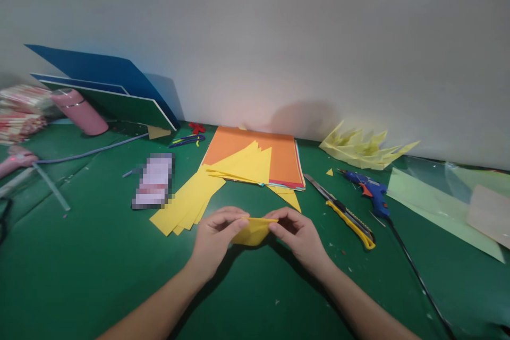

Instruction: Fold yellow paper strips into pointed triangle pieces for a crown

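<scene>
A small piece of yellow paper (253, 234) is held between both hands above the green table, its top edge folded or doubled. My left hand (217, 239) pinches the paper's left end between thumb and fingers. On the opposite end, my right hand (299, 235) is closed in a similar pinch. Just beyond the hands lie yellow paper strips (187, 199) and a fan of yellow paper triangles (249, 164). The triangles rest on a stack of coloured sheets with an orange sheet (283, 156) on top.
Right of my hands lie a yellow utility knife (346, 220) and a blue glue gun (370, 188) with its cord. A spiky pale-yellow paper piece (366, 151) stands behind. Leftward are a phone (153, 180), a pink bottle (82, 111), a pink glue gun (18, 160) and leaning boards (107, 101).
</scene>
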Motion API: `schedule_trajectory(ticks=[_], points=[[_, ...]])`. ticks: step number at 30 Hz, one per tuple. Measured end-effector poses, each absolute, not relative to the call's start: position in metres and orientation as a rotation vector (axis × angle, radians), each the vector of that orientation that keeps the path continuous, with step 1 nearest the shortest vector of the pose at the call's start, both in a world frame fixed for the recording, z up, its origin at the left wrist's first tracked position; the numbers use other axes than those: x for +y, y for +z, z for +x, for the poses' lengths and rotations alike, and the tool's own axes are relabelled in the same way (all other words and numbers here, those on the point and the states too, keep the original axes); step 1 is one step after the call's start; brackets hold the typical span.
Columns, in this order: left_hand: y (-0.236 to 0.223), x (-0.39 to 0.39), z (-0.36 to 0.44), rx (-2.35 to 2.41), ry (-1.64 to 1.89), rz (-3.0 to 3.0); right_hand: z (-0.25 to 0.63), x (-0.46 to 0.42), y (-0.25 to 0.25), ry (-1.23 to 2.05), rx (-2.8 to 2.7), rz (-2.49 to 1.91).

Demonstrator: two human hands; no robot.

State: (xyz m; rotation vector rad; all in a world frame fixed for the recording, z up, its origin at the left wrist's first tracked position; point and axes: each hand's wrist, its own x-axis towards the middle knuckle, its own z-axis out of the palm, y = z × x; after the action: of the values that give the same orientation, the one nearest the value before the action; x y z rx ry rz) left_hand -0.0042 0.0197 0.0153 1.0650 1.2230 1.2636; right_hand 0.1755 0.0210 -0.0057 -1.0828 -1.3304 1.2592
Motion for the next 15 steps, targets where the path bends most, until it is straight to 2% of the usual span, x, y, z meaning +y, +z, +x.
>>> schedule_trajectory(ticks=[15], points=[[0.0185, 0.0195, -0.0036, 1.330, 1.212, 1.080, 0.1764, 0.0207, -0.0028, 1.162, -1.264, -1.132]])
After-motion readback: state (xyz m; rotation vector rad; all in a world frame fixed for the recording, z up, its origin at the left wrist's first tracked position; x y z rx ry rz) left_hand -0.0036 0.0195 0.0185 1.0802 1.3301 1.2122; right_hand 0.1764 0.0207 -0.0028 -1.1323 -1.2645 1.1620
